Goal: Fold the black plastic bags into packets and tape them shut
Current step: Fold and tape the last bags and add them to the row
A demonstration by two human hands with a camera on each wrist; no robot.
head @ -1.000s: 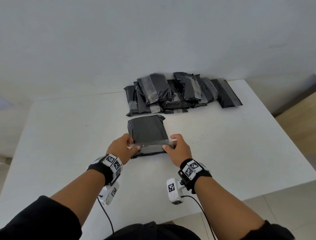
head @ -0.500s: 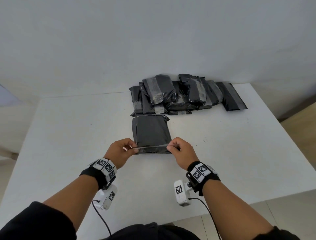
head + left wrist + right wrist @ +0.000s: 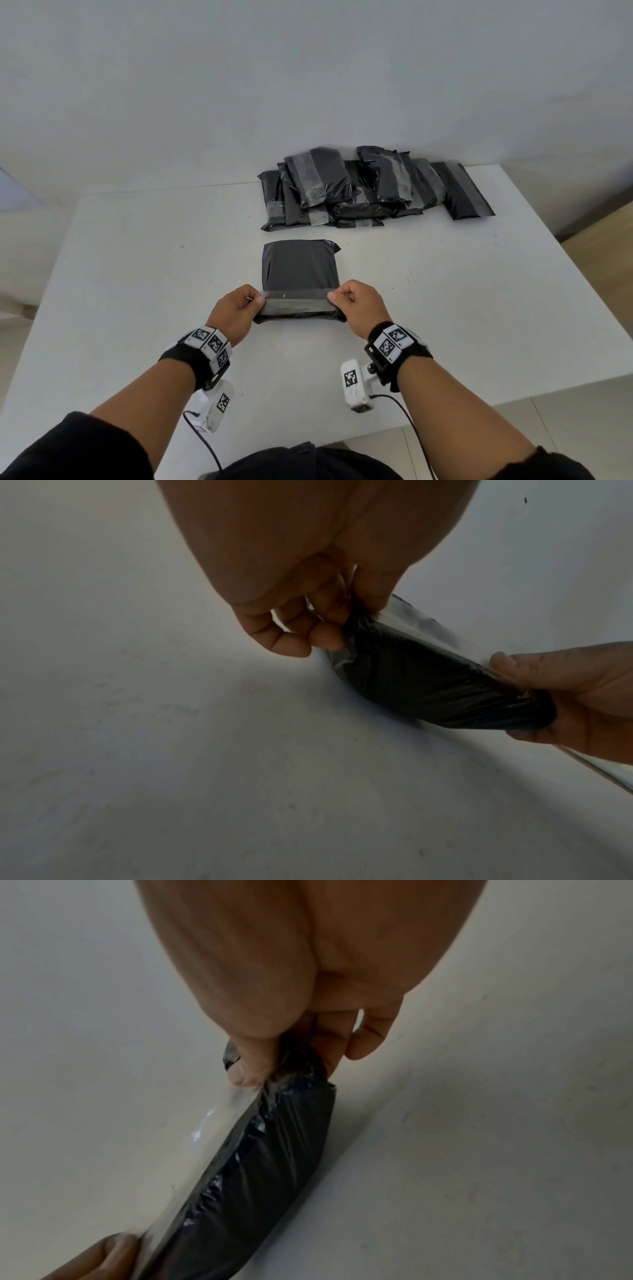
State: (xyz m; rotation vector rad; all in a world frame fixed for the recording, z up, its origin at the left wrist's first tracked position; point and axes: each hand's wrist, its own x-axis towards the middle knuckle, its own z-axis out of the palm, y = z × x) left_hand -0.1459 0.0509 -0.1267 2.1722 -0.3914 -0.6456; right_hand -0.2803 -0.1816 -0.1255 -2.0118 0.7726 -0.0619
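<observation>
A folded black plastic bag (image 3: 298, 269) lies flat on the white table (image 3: 137, 274) in front of me. Its near edge is raised, with a shiny clear tape strip (image 3: 294, 303) running along it. My left hand (image 3: 257, 300) pinches the left end of that edge and my right hand (image 3: 334, 298) pinches the right end. In the left wrist view the left hand (image 3: 337, 620) grips the crumpled corner of the bag (image 3: 428, 683). In the right wrist view the right hand (image 3: 284, 1066) holds the other corner of the bag (image 3: 274, 1164), beside the tape (image 3: 212, 1137).
A pile of several taped black packets (image 3: 359, 188) lies at the back of the table against the wall (image 3: 308, 85). The table's right edge (image 3: 561, 274) drops to a floor. Bare tabletop lies left and right of the bag.
Both hands went from resting on the ends of the taped near edge to pinching it and lifting it off the table. The bag's far part has stayed put.
</observation>
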